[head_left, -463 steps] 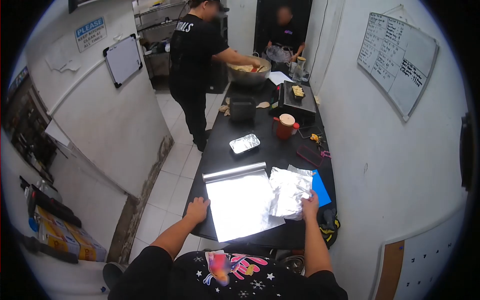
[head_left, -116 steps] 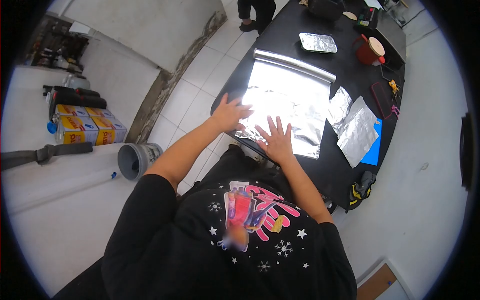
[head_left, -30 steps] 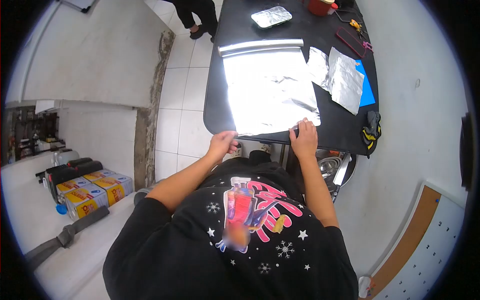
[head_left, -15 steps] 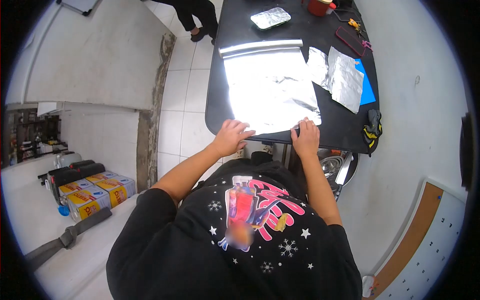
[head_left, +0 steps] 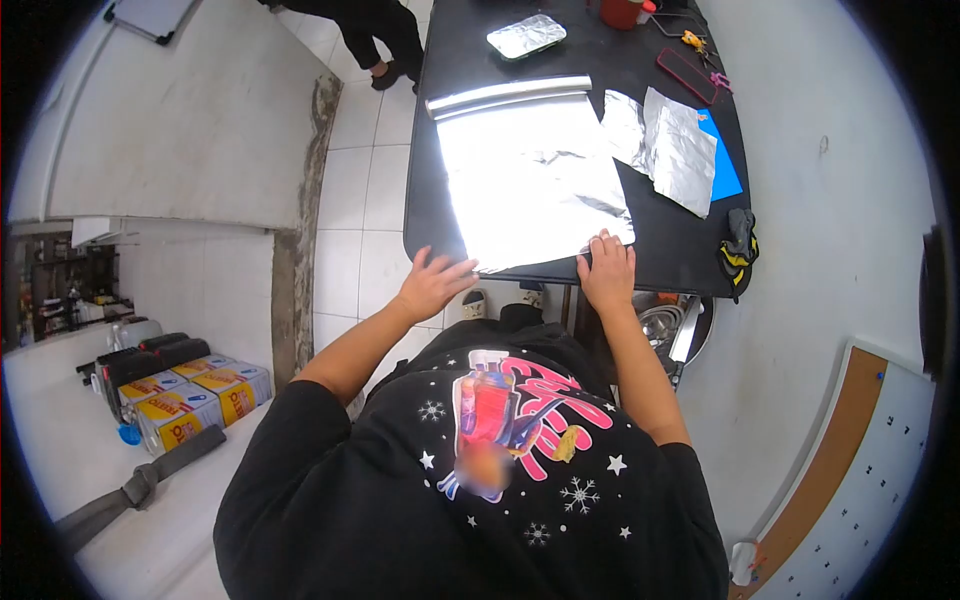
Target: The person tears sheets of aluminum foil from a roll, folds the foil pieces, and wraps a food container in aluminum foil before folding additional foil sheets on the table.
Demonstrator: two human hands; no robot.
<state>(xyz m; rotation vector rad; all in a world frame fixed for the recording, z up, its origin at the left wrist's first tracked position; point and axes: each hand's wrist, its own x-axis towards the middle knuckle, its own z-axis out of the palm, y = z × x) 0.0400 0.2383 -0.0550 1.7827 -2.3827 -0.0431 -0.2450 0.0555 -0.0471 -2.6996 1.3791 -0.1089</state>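
Observation:
A bright sheet of aluminium foil [head_left: 530, 180] lies spread on the black table [head_left: 680, 255], still joined to its foil roll [head_left: 510, 95] at the far end. My left hand [head_left: 435, 285] is at the sheet's near left corner, fingers apart, with the fingertips by the foil edge. At the near right corner my right hand [head_left: 607, 272] rests with its fingers laid on the foil and its thumb apart. Two loose foil pieces [head_left: 683, 155] lie right of the sheet, partly over a blue sheet [head_left: 728, 170]. Beyond the roll sits a foil-covered tray [head_left: 527, 37].
On the table's right side are a pink-edged phone-like object [head_left: 687, 76] and grey-yellow gloves [head_left: 740, 250]. A red container [head_left: 620, 12] stands at the far end. Metal bowls [head_left: 662, 325] are below the table at right. Another person's legs [head_left: 375, 40] show at upper left.
My left hand has slid left and its fingers have spread wider at the foil's corner. My right hand stays at the right corner. The whole view has shifted slightly.

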